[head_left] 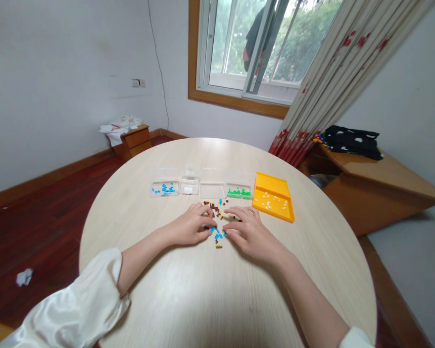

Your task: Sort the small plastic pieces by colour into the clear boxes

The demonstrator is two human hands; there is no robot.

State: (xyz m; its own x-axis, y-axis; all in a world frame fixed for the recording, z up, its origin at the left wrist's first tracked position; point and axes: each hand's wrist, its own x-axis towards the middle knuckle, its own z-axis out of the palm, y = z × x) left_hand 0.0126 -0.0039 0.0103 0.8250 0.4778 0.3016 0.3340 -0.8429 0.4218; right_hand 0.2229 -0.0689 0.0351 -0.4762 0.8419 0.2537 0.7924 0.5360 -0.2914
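Small toy building bricks lie loose on the table between my hands. The brown bricks [215, 208] are mostly at the far side of the pile, with a few yellow ones among them. Closer to me are blue bricks [218, 236]. My left hand [193, 225] rests at the left of the pile, fingers curved and apart, its thumb and index tips beside a blue brick [212, 230]; whether they touch it I cannot tell. My right hand [249, 232] is at the right side, fingers spread, its thumb tip close to the blue bricks. Neither hand shows a clear grip.
Behind the pile stand clear boxes: one with blue bricks [164, 194], a small one [188, 191], another [212, 196], and one with green bricks [239, 196]. A yellow tray [290, 212] holding white pieces lies at right. The round table's edge [89, 212] curves around.
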